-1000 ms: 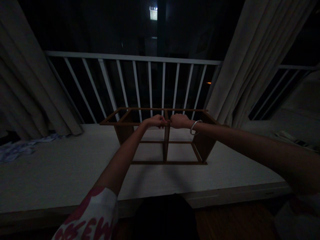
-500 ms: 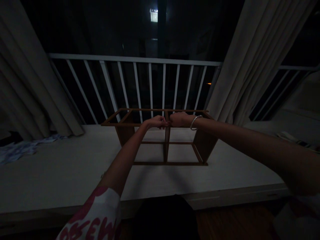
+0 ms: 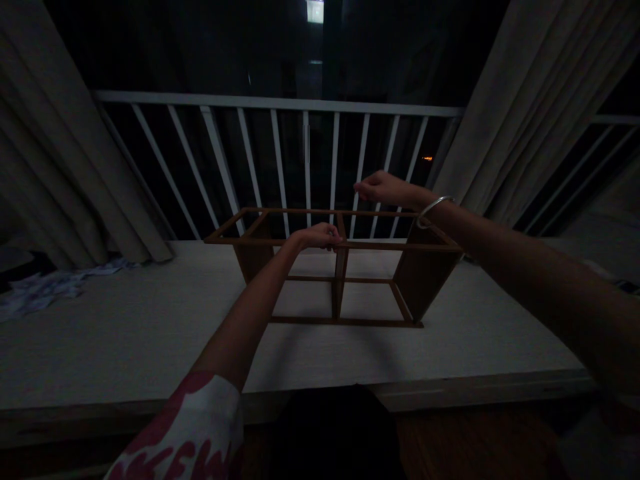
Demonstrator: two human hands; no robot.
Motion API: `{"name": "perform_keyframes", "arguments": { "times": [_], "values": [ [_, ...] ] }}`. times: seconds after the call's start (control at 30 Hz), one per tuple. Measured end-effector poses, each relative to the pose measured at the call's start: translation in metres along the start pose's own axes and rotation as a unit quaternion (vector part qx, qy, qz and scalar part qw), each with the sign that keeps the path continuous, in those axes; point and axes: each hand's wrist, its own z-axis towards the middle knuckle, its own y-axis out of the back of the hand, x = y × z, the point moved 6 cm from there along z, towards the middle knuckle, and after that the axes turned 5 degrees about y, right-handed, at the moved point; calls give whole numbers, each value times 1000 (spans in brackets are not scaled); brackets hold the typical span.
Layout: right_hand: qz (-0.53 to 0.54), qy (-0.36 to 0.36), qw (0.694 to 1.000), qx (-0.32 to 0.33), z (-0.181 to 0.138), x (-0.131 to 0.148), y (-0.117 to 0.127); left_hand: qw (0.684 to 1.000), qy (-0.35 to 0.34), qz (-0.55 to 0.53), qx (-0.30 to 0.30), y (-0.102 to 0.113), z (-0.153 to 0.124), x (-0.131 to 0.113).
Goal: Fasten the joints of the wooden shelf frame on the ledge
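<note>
Since the frame half a second back, our right hand (image 3: 385, 189) has left the front rail and risen: it now hangs in the air above the back rail of the wooden frame (image 3: 425, 270), to the right of the middle divider and touching no part of it. The light is too dim for us to tell whether its fingers are curled or spread. A silver bangle (image 3: 434, 208) sits on that wrist.

Our left hand (image 3: 317, 237) has stayed where it was, closed over the frame's front top rail just left of the upright divider.

The frame stands upright on the pale tabletop (image 3: 125, 333), towards its far edge and just in front of the white railing (image 3: 270, 103). It is an open skeleton of brown rails with solid panels at both ends and a divider that splits it into two bays.

Beige curtains (image 3: 525, 100) hang at both sides of the railing, and behind it all is dark. A crumpled pale cloth (image 3: 45, 290) lies at the tabletop's far left, well apart from the frame. Our left sleeve (image 3: 195, 433), white with red print, shows at the bottom edge.
</note>
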Motion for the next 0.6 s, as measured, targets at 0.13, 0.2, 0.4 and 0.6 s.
{"name": "perform_keyframes", "arguments": {
  "times": [0.13, 0.2, 0.4, 0.6],
  "values": [
    [34, -32, 999, 14, -6, -15, -6, 999, -5, 3, -32, 5, 1, 0],
    [56, -36, 997, 25, -10, -18, -25, 999, 0, 14, -42, 6, 0, -1],
    [146, -18, 989, 5, -7, -22, -70, 996, 17, 44, -71, 9, -4, -2],
    [226, -9, 972, -57, 1, -27, -89, 996, -11, -18, -88, 16, -9, -5]
  ]
}}
